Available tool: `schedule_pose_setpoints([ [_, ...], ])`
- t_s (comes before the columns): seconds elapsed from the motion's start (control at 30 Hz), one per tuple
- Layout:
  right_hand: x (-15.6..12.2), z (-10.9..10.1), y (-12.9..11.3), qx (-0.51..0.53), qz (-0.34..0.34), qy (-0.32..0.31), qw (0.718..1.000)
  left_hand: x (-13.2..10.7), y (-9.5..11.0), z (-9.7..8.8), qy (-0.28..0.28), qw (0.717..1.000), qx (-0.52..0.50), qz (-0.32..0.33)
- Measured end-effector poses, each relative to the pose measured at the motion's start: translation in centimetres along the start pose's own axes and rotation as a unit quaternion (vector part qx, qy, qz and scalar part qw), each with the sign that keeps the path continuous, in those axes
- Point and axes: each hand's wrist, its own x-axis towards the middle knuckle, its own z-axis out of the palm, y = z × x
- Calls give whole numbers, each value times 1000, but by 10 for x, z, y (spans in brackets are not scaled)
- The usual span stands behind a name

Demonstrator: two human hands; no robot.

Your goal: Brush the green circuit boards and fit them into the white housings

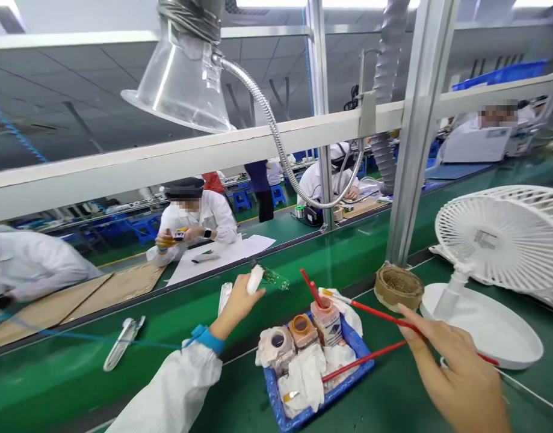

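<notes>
L hand (235,307) at centre frame had its fingers closed on a slim green circuit board (272,276), long axis running right. R hand (457,373), lower right, had fingers pinched on a thin red-handled brush (375,311), tip aimed left twd the board. A blue plastic tray (330,398) lay btwn them, lower.

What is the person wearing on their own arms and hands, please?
The left arm has a loose white sleeve ending in a blue elastic cuff. The left hand wears a white finger cot. The right hand is ungloved; its sleeve is out of view.
</notes>
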Motion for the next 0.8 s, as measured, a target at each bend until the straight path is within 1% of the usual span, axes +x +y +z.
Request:
schedule_pose_setpoints([
  [0.07, 2, 2, -11, 27, -25, 4, 999, -46, 0, -21, 3, 997, -61, -38],
  [0.13, 6, 1, -23, 59, -78, -23, 995, -94, 4, -37, -7, 987, -144, -74],
  [0.17, 8, 1, -30, 74, -108, -44, 990, -118, 8, -42, -14, 974, -206, -94],
  [0.2, 10, -1, -37, 86, -139, -66, 984, -141, 12, -47, -19, 948, -294, -122],
  [0.27, 16, -3, -52, 104, -189, -100, 971, -178, 23, -51, -20, 883, -433, -179],
  [0.3, 19, -5, -60, 109, -207, -112, 966, -193, 27, -52, -16, 856, -476, -201],
  [0.33, 22, -7, -68, 113, -222, -121, 961, -206, 31, -53, -13, 840, -496, -218],
  [0.4, 28, -10, -82, 116, -254, -135, 951, -224, 36, -53, -7, 826, -512, -235],
  [0.5, 36, -16, -100, 114, -297, -145, 937, -242, 38, -53, -10, 821, -518, -242],
  [0.6, 43, -21, -111, 108, -322, -155, 928, -254, 37, -53, -31, 826, -510, -238],
  [0.7, 48, -25, -117, 102, -340, -155, 922, -261, 38, -53, -49, 834, -502, -225],
  [0.8, 48, -29, -121, 97, -351, -160, 918, -264, 42, -51, -46, 851, -480, -209],
])
